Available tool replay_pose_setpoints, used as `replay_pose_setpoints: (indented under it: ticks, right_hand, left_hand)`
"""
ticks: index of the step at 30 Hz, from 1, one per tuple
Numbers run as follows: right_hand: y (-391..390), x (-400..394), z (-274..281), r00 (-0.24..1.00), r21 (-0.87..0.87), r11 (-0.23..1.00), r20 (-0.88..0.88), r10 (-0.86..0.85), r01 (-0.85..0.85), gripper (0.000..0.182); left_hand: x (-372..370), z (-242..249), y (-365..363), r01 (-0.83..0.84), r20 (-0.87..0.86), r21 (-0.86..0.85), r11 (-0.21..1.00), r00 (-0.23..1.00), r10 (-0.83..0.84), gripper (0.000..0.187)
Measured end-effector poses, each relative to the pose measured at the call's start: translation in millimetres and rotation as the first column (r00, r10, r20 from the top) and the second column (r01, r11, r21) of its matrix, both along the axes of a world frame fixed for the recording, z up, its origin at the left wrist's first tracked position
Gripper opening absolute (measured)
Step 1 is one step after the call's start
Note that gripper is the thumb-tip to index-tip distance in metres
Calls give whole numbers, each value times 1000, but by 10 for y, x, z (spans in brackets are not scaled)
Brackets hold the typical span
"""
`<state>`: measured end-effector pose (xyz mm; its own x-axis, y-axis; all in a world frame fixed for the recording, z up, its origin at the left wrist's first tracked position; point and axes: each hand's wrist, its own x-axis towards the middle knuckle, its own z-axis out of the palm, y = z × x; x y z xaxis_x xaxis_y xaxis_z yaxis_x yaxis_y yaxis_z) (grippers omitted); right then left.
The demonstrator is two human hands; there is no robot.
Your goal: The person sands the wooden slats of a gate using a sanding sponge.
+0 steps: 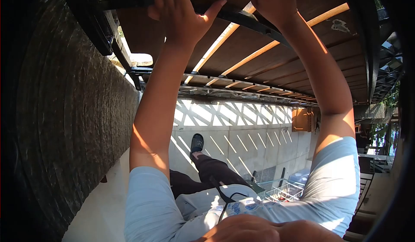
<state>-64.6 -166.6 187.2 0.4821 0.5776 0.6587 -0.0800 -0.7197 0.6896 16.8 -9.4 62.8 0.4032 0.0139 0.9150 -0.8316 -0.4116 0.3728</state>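
Both my arms stretch up toward a structure of dark wooden slats point(233, 54) on a black metal frame point(242, 19). My left hand point(179, 17) is at the top edge, over the slats and beside the metal bar. Its thumb points out to the right, apart from the fingers, and I see nothing held. At the top, further right, my right hand point(274, 2) is against the slats. The frame edge cuts off its fingers, so their grip is hidden. Sunlight shows through the gaps between the slats.
A rough, dark wooden surface point(82, 99) curves along the left. Below are a pale tiled floor point(242, 142) with striped shadows, my sandalled foot point(196, 143), a wire rack point(283, 192) and an orange-brown wooden box point(302, 120). Dark metal lattice point(391, 60) stands at right.
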Motion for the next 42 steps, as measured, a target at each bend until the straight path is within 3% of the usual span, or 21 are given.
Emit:
replay_pose_setpoints:
  ticks: [1,2,3,4,8,10,13,17,19,21,22,24,25,28,31,32,35,36,38,40,42]
  right_hand:
    - [-86,33,-68,1000,-5,1000,-3,3,-3,32]
    - [-242,63,-215,994,-192,976,-70,87,-99,32]
    - [-392,109,-353,976,-364,909,-150,157,-202,32]
    - [-482,175,-441,966,-389,884,-122,229,-259,30]
    - [-297,144,210,991,-232,965,-83,105,-122,27]
    - [-330,62,59,981,-284,948,-170,94,-141,29]
    - [-392,77,-15,960,-353,913,-256,115,-203,33]
    - [-336,131,349,998,-280,959,-46,39,-50,33]
    - [-304,-60,-22,954,-391,918,-294,-58,-65,32]
    - [-372,-83,-8,950,-455,881,-313,-19,-132,31]
    - [-349,-73,175,968,-431,902,-216,-129,24,29]
    - [-278,106,457,998,-294,955,-44,-46,31,26]
    - [-204,90,391,998,-299,954,-48,-46,30,26]
    - [-123,-14,-65,934,-370,918,-358,-1,-141,28]
    - [-257,114,147,969,-314,939,-241,60,-136,27]
    - [-207,67,271,977,-390,918,-151,-149,80,26]
    - [-133,34,3,974,-259,964,-228,-4,-57,27]
    - [-236,-3,-163,954,-350,934,-298,-34,-76,25]
    - [-184,17,4,950,-355,930,-311,-18,-99,25]
    - [-103,164,215,971,-310,944,-237,34,-108,26]
    - [-22,210,176,970,-280,953,-238,43,-111,27]
  left_hand:
    - [-16,38,-21,13,-1,3,1000,1000,-13,82]
    - [-20,2,-49,12,-7,0,1000,1000,-12,82]
    - [-25,-51,-82,-37,-15,85,996,999,38,96]
    - [-18,-110,-113,-86,-18,172,981,996,90,110]
    - [106,-399,-209,3,46,82,997,999,-7,116]
    - [127,-419,-210,-75,82,101,992,994,67,126]
    - [157,-371,-82,-16,66,191,981,998,4,118]
    - [130,-363,-114,-111,87,180,977,991,97,123]
    - [155,-372,-100,-56,59,166,985,997,47,121]
    - [150,-391,-98,-74,60,160,984,996,65,120]
    - [140,-402,-104,-87,58,162,983,995,78,119]
    - [118,-401,-108,-124,54,168,978,992,117,119]
    - [106,-392,-103,-165,59,180,970,986,157,118]
    - [85,-363,-78,-183,34,208,961,983,179,118]
    - [104,-370,-70,-165,40,203,965,986,160,116]
    - [117,-376,-69,-167,33,200,965,986,164,116]
    - [125,-409,-87,-131,24,192,973,991,129,114]
    - [138,-424,-91,-153,37,188,970,988,149,116]
    - [131,-431,-73,-179,46,184,966,984,173,117]
    - [104,-434,-52,-45,-37,155,987,998,51,92]
    - [228,-545,-137,-36,10,70,997,999,36,102]
